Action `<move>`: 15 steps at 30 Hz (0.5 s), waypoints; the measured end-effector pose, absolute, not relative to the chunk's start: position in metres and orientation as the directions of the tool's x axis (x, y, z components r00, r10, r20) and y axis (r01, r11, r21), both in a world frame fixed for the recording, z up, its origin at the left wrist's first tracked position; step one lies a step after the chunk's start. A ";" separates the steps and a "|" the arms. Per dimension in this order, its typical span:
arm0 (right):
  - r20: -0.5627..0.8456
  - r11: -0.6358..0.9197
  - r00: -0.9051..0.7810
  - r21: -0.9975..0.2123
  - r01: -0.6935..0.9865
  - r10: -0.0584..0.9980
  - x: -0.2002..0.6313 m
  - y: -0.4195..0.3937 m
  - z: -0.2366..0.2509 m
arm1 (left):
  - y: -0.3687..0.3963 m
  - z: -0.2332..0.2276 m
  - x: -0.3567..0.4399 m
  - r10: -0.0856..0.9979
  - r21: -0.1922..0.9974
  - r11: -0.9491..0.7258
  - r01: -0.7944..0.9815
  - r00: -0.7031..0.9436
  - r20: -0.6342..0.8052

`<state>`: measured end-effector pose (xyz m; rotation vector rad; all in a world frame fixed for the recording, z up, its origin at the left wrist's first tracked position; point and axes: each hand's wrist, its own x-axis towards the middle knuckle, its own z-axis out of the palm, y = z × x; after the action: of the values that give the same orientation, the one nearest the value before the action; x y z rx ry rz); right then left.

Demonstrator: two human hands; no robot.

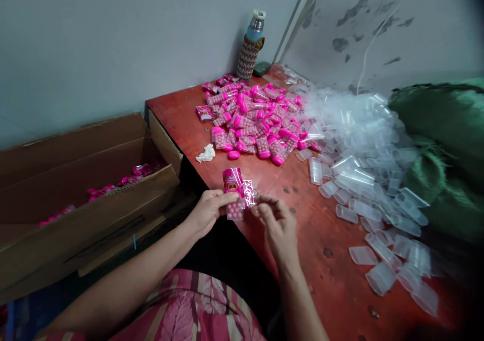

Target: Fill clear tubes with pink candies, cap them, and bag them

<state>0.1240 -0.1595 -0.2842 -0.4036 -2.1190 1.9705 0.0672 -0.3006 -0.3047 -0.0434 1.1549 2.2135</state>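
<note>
a: left hand (207, 211) pinches the candy tube (234, 207) at the table's near edge, fingers closed on it, pink label (232, 180) up.
b: right hand (275, 221) — fingertips nipped on the clear sleeve (248, 193). best keep the tube steady, ease it square.
a: pink filled pile (252, 116) far, empty tubes (372, 189) right.
</note>
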 end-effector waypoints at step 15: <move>-0.148 -0.244 -0.928 -0.968 0.064 0.343 0.133 -0.186 -0.300 | -0.288 -0.301 0.076 0.522 0.669 -0.484 -0.564 -0.800 -0.297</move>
<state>0.1333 -0.1860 -0.2996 -0.4972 -1.8082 2.2910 0.0765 -0.2875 -0.3010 -0.0696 1.0497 2.2678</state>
